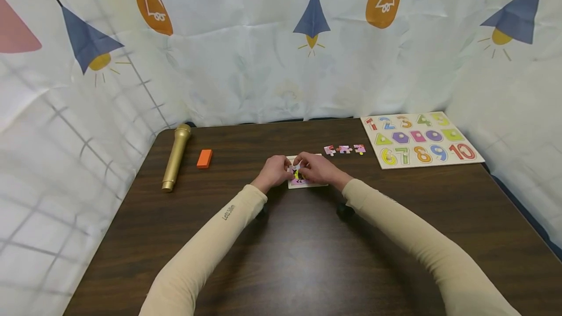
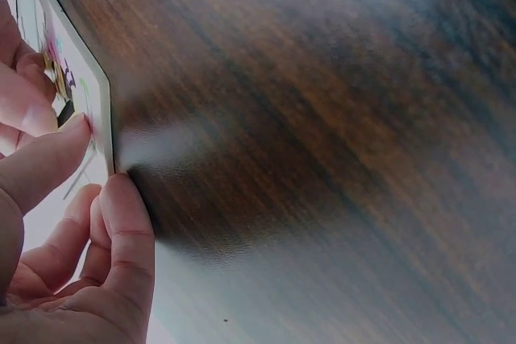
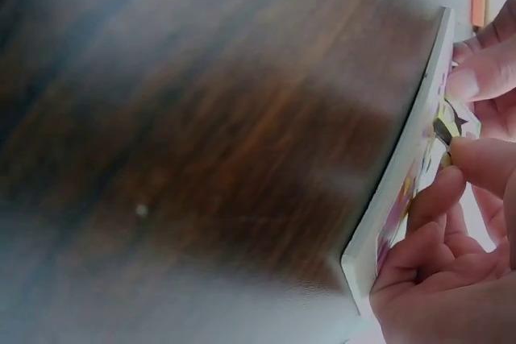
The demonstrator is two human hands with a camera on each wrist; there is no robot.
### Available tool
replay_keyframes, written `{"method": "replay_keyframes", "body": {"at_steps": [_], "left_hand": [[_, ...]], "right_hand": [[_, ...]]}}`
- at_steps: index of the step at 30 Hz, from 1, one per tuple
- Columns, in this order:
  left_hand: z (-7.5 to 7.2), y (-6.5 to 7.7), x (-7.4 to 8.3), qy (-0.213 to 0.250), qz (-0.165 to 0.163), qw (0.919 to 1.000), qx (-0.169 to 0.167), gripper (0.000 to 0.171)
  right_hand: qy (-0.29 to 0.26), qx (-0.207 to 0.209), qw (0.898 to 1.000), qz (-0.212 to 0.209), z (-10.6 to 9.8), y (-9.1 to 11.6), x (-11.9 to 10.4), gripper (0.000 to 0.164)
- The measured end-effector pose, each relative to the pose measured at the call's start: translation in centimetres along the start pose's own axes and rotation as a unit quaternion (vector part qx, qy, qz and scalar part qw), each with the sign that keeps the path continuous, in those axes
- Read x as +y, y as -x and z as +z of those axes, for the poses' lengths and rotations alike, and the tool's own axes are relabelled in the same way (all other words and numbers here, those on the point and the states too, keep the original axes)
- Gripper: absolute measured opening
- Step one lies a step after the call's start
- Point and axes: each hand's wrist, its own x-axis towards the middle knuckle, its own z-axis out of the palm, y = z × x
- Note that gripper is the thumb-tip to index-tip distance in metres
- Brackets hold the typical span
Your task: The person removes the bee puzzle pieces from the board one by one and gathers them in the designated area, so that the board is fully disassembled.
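A small jigsaw puzzle board [image 1: 308, 186] with a pale rim and a pink, yellow and black picture lies flat on the table, between both hands. My left hand [image 1: 273, 173] holds its left side, the thumb on the top face and the fingertips at the edge in the left wrist view. Bent over the board, my right hand [image 1: 322, 168] pinches a yellow-and-black puzzle piece [image 3: 463, 121], which looks tilted up from the surface in the right wrist view. The fingers hide part of the picture. Beyond the right hand lie three loose pink puzzle pieces [image 1: 344, 149] in a row.
A board of numbers and shapes [image 1: 432, 162] lies at the back right. On the left are a gold microphone [image 1: 176, 159] and an orange block [image 1: 204, 159]. A patterned white curtain [image 1: 263, 72] hangs behind the dark wooden table [image 1: 303, 257].
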Motion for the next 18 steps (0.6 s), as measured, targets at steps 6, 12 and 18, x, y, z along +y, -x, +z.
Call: {"method": "replay_keyframes", "body": {"at_steps": [6, 12, 18], "left_hand": [[-0.01, 0.0, 0.03, -0.002, -0.003, 1.0, -0.005, 0.022], [-0.04, -0.01, 0.03, -0.003, -0.001, 1.0, -0.009, 0.025], [-0.21, 0.09, 0.03, 0.002, -0.004, 0.9998, -0.021, 0.031]], "right_hand": [[-0.028, 0.004, 1.0, -0.007, -0.12, 0.06, 0.26, 0.015], [-0.036, 0.006, 0.999, 0.002, -0.09, -0.01, 0.29, 0.014], [-0.02, 0.025, 0.999, 0.028, 0.13, -0.23, -0.07, 0.016]]}}
